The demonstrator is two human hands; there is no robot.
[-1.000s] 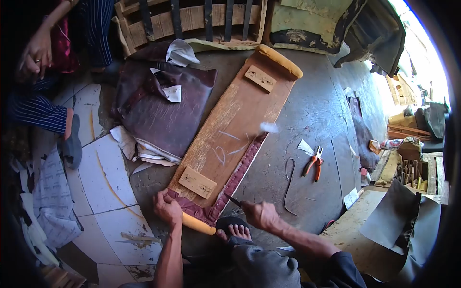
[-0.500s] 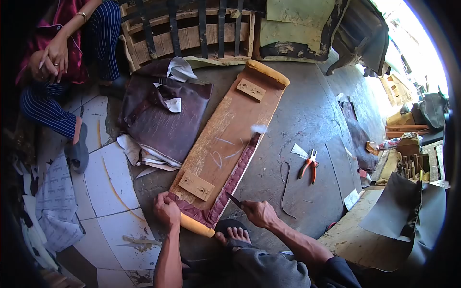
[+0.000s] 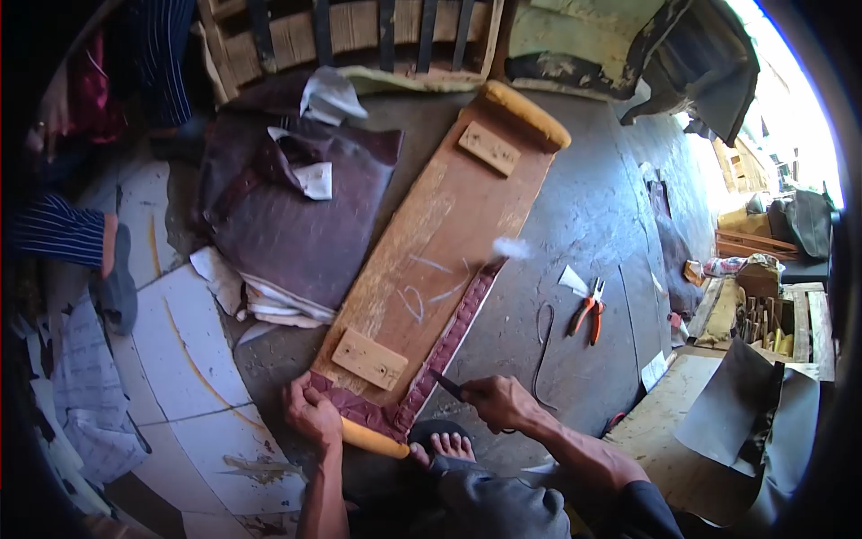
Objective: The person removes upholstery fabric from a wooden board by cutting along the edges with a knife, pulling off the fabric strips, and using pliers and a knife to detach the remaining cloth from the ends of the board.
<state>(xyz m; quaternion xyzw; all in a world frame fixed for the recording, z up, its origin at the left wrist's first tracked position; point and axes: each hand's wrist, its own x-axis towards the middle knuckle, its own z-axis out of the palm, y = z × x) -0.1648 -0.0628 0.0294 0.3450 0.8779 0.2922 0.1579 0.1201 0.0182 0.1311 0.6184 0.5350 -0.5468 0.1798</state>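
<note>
A long wooden panel [image 3: 395, 260] lies slanted across the floor, its underside up, with yellow foam rolled over both ends. Stapled, gathered maroon leather [image 3: 451, 332] runs along its lower right edge and around the near corner. My left hand [image 3: 314, 413] is closed around the near left corner of the panel, on the maroon leather and foam. My right hand [image 3: 498, 402] grips a dark pointed blade [image 3: 446, 385], its handle mostly hidden in the fist. The tip touches or hovers just over the leather strip; I cannot tell which. A tuft of white stuffing [image 3: 512, 248] sticks out at the strip's far end.
Orange-handled pliers [image 3: 589, 313] and a thin dark cord [image 3: 545, 350] lie right of the panel. Folded maroon leather [image 3: 296, 207] is at left. A wooden frame with dark straps [image 3: 350, 40] stands behind. Another person's striped trouser leg [image 3: 58, 235] is at far left. My foot [image 3: 449, 445] is near the panel.
The view has shifted, and the panel appears slightly turned and lower left. My right hand still holds the blade at the leather strip; my left hand keeps its grip. The other person's leg has moved left in view.
</note>
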